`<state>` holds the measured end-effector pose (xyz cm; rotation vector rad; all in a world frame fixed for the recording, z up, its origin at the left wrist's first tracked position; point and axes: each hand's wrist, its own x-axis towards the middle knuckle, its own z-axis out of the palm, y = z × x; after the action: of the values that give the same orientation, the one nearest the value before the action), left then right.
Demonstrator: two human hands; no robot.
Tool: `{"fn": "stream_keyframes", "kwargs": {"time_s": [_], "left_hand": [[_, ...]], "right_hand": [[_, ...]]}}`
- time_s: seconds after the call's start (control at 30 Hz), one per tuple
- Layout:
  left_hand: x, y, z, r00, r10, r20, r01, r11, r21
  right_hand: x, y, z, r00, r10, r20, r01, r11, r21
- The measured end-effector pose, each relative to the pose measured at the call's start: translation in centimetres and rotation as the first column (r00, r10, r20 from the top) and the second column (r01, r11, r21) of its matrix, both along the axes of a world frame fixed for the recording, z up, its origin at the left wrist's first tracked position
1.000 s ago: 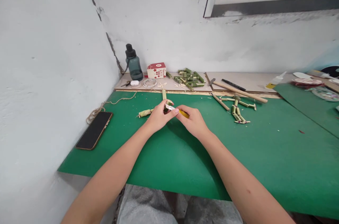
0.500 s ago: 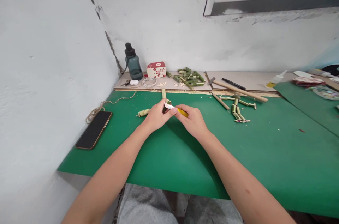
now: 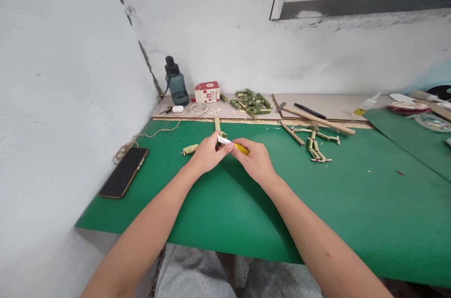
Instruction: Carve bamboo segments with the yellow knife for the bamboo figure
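Note:
My right hand (image 3: 258, 159) is closed round the yellow handle of a utility knife (image 3: 242, 149). Its bare blade points left and lies against a green bamboo piece (image 3: 222, 134). My left hand (image 3: 207, 154) is closed on that piece, and its thumb rests near the blade; the fingers partly hide the bamboo. Just behind, a pale bamboo tube (image 3: 217, 124) stands out beyond the left fingertips; whether it joins the held piece I cannot tell. Left of the left hand, another peeled bamboo piece (image 3: 190, 149) lies on the green mat (image 3: 225, 213).
A jointed bamboo figure (image 3: 314, 143), a hammer (image 3: 320, 120) and a short stick (image 3: 292, 133) lie to the right. Along the back are cut bamboo pieces (image 3: 261, 111), a red-and-white box (image 3: 207, 93) and a bottle (image 3: 177, 84). A phone (image 3: 124, 172) and string (image 3: 124, 149) are at left.
The view has shifted very slightly. Both hands, the knife and the bamboo keep nearly the same position.

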<state>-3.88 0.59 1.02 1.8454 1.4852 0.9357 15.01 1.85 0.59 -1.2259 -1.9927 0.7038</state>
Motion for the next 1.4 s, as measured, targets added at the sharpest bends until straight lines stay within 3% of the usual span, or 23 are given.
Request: {"fn": "stream_keyframes", "kwargs": {"time_s": [1.0, 1.4], "left_hand": [[-0.14, 0.17, 0.08, 0.999, 0.025, -0.021, -0.026, 0.999, -0.046], [0.79, -0.23, 0.16, 0.998, 0.031, -0.054, -0.033, 0.999, -0.028]], "right_hand": [[-0.18, -0.03, -0.52, 0.994, -0.112, 0.003, 0.112, 0.994, 0.01], [0.01, 0.21, -0.45, 0.988, -0.135, -0.076, 0.135, 0.991, 0.005]]}}
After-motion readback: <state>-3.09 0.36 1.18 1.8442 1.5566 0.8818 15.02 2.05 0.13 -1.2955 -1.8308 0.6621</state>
